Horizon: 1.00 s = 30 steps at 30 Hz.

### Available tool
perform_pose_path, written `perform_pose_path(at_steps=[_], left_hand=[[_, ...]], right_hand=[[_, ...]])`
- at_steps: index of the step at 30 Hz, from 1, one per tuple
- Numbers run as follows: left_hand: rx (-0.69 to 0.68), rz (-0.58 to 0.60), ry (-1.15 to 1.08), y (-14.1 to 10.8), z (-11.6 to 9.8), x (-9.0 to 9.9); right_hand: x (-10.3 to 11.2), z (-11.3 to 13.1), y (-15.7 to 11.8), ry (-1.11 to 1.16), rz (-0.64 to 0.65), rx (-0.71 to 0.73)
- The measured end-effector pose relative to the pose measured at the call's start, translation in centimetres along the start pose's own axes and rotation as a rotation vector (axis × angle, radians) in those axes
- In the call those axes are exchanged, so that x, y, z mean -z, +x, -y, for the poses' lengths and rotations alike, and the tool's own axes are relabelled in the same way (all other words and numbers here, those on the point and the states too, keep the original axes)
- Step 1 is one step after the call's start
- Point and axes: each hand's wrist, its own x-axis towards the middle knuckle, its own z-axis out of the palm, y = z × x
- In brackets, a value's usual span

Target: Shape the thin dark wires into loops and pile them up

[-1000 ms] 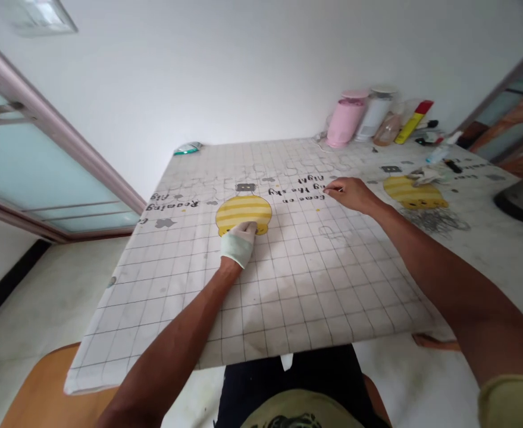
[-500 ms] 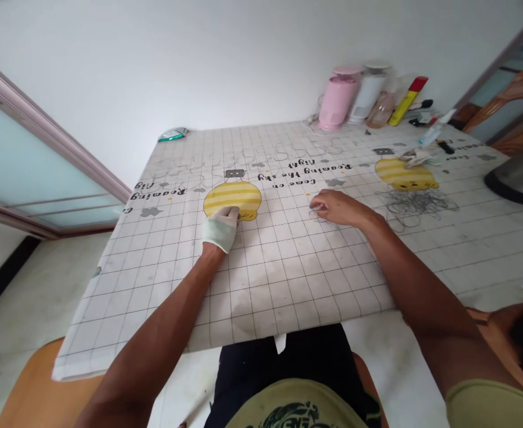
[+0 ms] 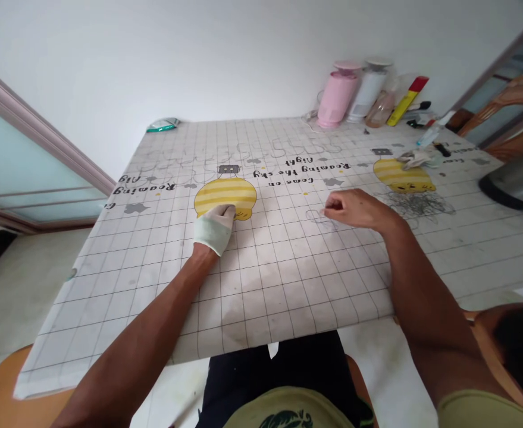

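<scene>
My left hand (image 3: 216,226), in a white glove with a pale green cuff, rests on the checked tablecloth over a printed yellow balloon. Its fingers are bent down and pressed together; whatever they may hold is hidden. My bare right hand (image 3: 353,208) is closed in a pinch just above the cloth, right of the middle. A thin curly wire (image 3: 319,217) runs out at its fingertips. Beyond it, to the right, lies a tangled pile of thin dark wires (image 3: 415,205). Faint rows of bent wire pieces (image 3: 261,148) stretch along the back of the table.
Along the wall stand a pink cylinder device (image 3: 338,98), a white one (image 3: 368,95), a bottle (image 3: 381,109) and a yellow-red box (image 3: 408,101). A crumpled glove (image 3: 419,159) and a metal kettle (image 3: 517,178) are at right. A green packet (image 3: 163,125) lies back left.
My right hand has drawn slightly to the right, baring more of the curly wire beside its fingertips. My left hand stays by the printed balloon. The whole view has shifted a little.
</scene>
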Motion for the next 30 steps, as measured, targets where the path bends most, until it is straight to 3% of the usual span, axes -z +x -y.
perform_pose_path(at_steps=[2,4,8,12,16,19,22,25,27,30], left_hand=[[-0.005,-0.002,0.017,-0.1,-0.1,0.0],[-0.005,0.000,0.026,-0.2,-0.2,0.0],[0.002,0.005,0.038,-0.3,-0.2,0.0],[0.000,-0.008,0.026,-0.3,-0.2,-0.2],[-0.072,-0.068,-0.016,-1.6,-1.0,-0.8],[-0.276,-0.106,0.013,-4.0,-2.5,-1.2],[-0.491,0.072,0.109,-6.1,-4.6,-1.1],[-0.623,0.216,0.241,-7.0,-6.1,-1.4],[-0.646,0.241,0.241,-6.8,-6.5,-2.0],[-0.552,0.210,0.169,-6.3,-6.1,-3.4]], right_hand=[[0.6,0.2,-1.4,-0.054,0.190,-0.033],[0.6,0.4,-2.3,-0.115,0.290,-0.067],[0.0,0.7,-2.5,-0.135,0.321,0.000],[0.5,0.8,-2.2,-0.007,0.201,0.095],[0.8,2.0,-2.1,0.328,0.143,0.074],[-0.3,3.7,-1.9,0.753,0.168,0.029],[-2.2,5.5,-1.4,1.096,0.183,-0.035],[-3.8,6.9,-1.0,1.265,0.243,-0.085],[-4.6,7.7,-0.9,1.319,0.286,-0.099],[-5.3,8.7,-1.1,1.364,0.325,-0.098]])
